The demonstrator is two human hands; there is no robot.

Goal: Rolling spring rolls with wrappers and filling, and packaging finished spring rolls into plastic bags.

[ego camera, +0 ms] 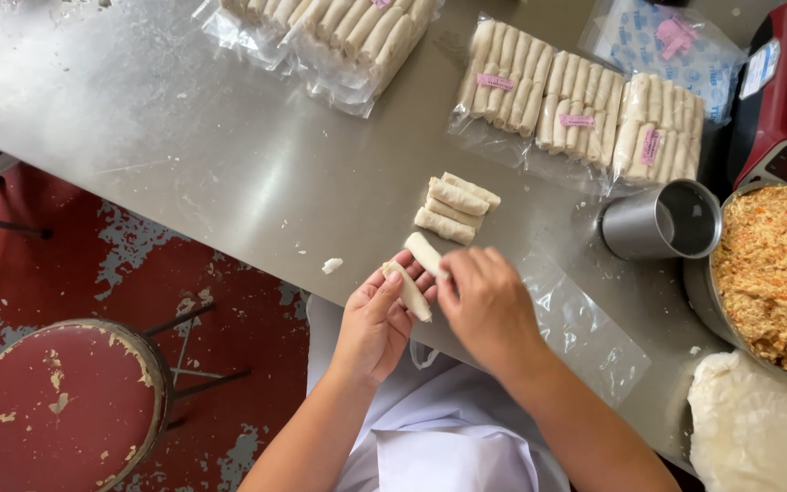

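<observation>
1. While my left hand [377, 321] cups one pale rolled wrapper [409, 292] across its fingers, my right hand [485, 305] is closed on a second roll [426, 254], pinching its near end; the two hands sit close together over the table edge, each clamped on its own roll.
2. Both rolls look soft, matte and floury, short cylinders with blunt ends.
3. Just beyond my fingers, a small stack of finished rolls [455, 208] lies loose on the steel table [184, 155], so I judge a handful is done but not yet bagged.
4. An empty clear plastic bag [585, 333] lies flat beside my right wrist, thin and glossy.
5. Farther back, sealed bags of rolls [580, 105] with pink labels lie in neat rows, and another filled bag [348, 36] sits at the far edge; much packing looks complete.
6. To the right, a metal bowl of orange-flecked shredded filling [776, 273] is well heaped, and a white pile of wrappers [758, 428] sits near it, so plenty seems left to roll.
7. A dull metal cup [662, 223] lies tipped beside the bowl.
8. A scrap of dough [332, 265] rests near the table edge; a worn red stool [56, 401] stands on the floor below.
</observation>
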